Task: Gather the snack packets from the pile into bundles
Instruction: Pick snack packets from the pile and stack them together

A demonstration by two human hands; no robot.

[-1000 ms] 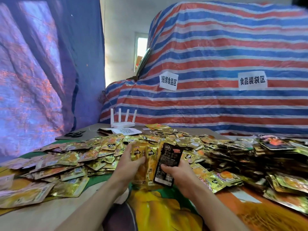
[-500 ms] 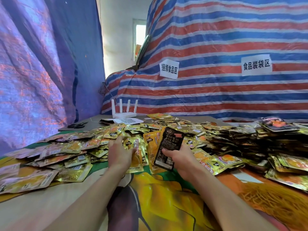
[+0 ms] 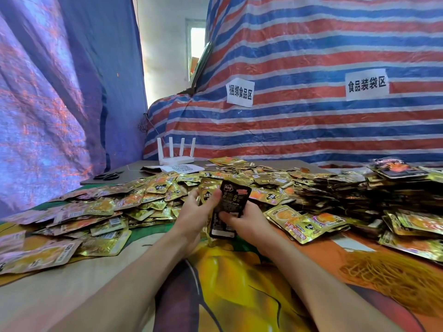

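Note:
A wide pile of gold snack packets (image 3: 134, 204) covers the table from left to right. In front of the pile, both hands hold one upright stack of packets (image 3: 227, 207), with a black packet facing me and gold ones behind it. My left hand (image 3: 194, 214) grips the stack's left side, thumb on the black front. From below, my right hand (image 3: 247, 219) holds its lower right edge. Darker packets (image 3: 395, 190) are heaped higher at the right.
A white router (image 3: 176, 154) and a QR card (image 3: 179, 168) stand at the back, black scissors (image 3: 107, 175) at back left. Orange rubber bands (image 3: 393, 276) lie in a heap at right front. Striped tarpaulin (image 3: 311, 130) walls the table's far side.
My left hand has left the pile and come right onto the stack held by my right hand. The stack now stands more upright between both hands.

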